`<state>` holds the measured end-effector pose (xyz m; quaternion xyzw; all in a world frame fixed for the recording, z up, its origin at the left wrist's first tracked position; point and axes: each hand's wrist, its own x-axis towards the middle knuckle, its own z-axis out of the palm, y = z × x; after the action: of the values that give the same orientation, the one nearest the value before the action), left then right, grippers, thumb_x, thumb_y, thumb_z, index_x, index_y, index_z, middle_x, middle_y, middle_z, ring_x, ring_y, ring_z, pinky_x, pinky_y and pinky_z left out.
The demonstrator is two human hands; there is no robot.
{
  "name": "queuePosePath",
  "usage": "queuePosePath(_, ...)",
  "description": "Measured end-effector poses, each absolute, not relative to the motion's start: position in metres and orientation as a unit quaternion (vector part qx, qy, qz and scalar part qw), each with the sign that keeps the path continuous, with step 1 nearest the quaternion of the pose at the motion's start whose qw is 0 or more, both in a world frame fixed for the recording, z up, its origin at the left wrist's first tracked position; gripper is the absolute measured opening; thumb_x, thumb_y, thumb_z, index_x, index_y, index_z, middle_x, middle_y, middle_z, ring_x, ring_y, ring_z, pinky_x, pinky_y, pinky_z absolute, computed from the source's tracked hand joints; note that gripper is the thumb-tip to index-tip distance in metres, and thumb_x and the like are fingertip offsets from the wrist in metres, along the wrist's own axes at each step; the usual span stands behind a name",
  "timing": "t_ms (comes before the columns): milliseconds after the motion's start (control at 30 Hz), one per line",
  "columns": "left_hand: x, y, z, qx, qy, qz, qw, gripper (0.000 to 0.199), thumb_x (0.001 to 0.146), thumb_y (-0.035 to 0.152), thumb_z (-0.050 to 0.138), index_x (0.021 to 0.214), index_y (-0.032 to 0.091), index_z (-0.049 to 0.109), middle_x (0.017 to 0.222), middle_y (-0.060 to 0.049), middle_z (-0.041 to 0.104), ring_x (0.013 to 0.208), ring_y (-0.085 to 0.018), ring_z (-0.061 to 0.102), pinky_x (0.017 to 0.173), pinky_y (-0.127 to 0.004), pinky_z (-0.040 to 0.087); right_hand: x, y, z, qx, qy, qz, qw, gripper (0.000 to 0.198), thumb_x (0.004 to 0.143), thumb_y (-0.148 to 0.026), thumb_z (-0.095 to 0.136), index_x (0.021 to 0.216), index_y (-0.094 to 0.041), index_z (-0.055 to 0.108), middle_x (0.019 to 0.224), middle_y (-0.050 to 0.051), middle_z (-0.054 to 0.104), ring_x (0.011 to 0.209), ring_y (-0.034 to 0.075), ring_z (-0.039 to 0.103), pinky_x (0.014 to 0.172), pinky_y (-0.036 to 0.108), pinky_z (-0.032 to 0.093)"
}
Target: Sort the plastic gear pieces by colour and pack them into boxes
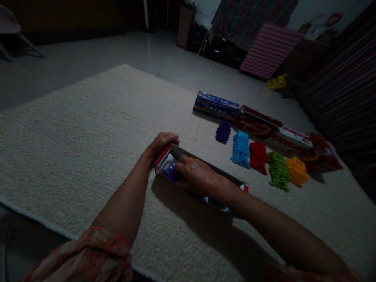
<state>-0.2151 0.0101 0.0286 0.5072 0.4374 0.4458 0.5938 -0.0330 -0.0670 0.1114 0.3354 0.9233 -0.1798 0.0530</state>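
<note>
A long, narrow open cardboard box [162,155] with a red edge sits on the light mat in front of me. My left hand [163,143] is closed around its far left corner. Inside lie purple plastic pieces [169,173] and some pale wrapping. My right hand [196,175] reaches into the box, its fingers curled on the purple pieces; the fingertips are partly hidden. Beyond the box, small plastic pieces are grouped by colour: a purple pile [223,132], a light blue pile [241,149], a red pile [258,156], a green pile [278,170] and an orange pile [297,171].
Behind the piles stand a blue box [216,106], a dark red box [258,123] and more red-and-white packaging [293,139]. The quilted mat [88,129] covers the floor. A chair [11,25] is at far left, a checked cloth [270,49] at the back, a striped curtain [343,74] at right.
</note>
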Motion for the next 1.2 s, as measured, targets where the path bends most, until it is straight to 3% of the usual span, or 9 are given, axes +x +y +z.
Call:
queuePosePath(200, -0.215, 0.010, 0.030, 0.513, 0.445, 0.437, 0.589, 0.031, 0.080, 0.045, 0.063, 0.065, 0.017, 0.064, 0.060, -0.002, 0.063, 0.054, -0.012, 0.055, 0.055, -0.026, 0.045, -0.036, -0.067, 0.110, 0.334, 0.925, -0.169, 0.062, 0.021, 0.092, -0.028, 0.068, 0.107, -0.015, 0.070, 0.107, 0.013, 0.063, 0.086, 0.022, 0.060, 0.077, 0.038, 0.051)
queuePosePath(500, -0.216, 0.011, 0.028, 0.513, 0.433, 0.438, 0.597, 0.030, 0.078, 0.044, 0.064, 0.066, 0.016, 0.065, 0.061, -0.002, 0.063, 0.054, -0.012, 0.055, 0.055, -0.025, 0.045, -0.030, -0.066, 0.114, 0.335, 0.923, -0.173, 0.076, 0.030, 0.092, -0.029, 0.071, 0.118, -0.015, 0.068, 0.119, 0.015, 0.062, 0.101, 0.025, 0.061, 0.087, 0.039, 0.052)
queuePosePath(667, -0.216, 0.012, 0.028, 0.531, 0.436, 0.437, 0.581, 0.031, 0.080, 0.045, 0.063, 0.065, 0.017, 0.065, 0.062, -0.003, 0.064, 0.056, -0.012, 0.055, 0.056, -0.026, 0.045, -0.028, -0.066, 0.112, 0.316, 0.927, -0.201, 0.033, 0.027, 0.089, -0.022, 0.072, 0.115, -0.015, 0.068, 0.121, 0.015, 0.062, 0.103, 0.024, 0.060, 0.089, 0.040, 0.052)
queuePosePath(833, -0.216, 0.009, 0.029, 0.524, 0.437, 0.442, 0.582, 0.030, 0.080, 0.043, 0.064, 0.064, 0.018, 0.065, 0.061, -0.002, 0.063, 0.054, -0.012, 0.053, 0.055, -0.026, 0.044, -0.010, -0.060, 0.132, 0.310, 0.921, -0.223, -0.070, 0.017, 0.092, -0.025, 0.068, 0.107, -0.018, 0.071, 0.110, 0.010, 0.066, 0.089, 0.018, 0.062, 0.078, 0.032, 0.051)
queuePosePath(1033, -0.216, 0.010, 0.029, 0.510, 0.434, 0.430, 0.605, 0.030, 0.080, 0.043, 0.063, 0.063, 0.018, 0.065, 0.061, -0.004, 0.064, 0.054, -0.013, 0.055, 0.055, -0.027, 0.045, 0.065, -0.002, 0.137, 0.476, 0.837, -0.118, -0.242, 0.020, 0.094, -0.029, 0.058, 0.088, -0.019, 0.074, 0.090, 0.006, 0.072, 0.083, 0.020, 0.065, 0.079, 0.034, 0.051)
queuePosePath(1200, -0.217, 0.012, 0.028, 0.514, 0.428, 0.432, 0.606, 0.033, 0.080, 0.046, 0.065, 0.064, 0.017, 0.066, 0.063, -0.005, 0.067, 0.055, -0.014, 0.058, 0.056, -0.027, 0.046, 0.112, 0.042, 0.091, 0.642, 0.739, -0.026, -0.201, 0.024, 0.087, -0.017, 0.057, 0.102, -0.016, 0.076, 0.104, 0.013, 0.074, 0.099, 0.027, 0.068, 0.094, 0.041, 0.051)
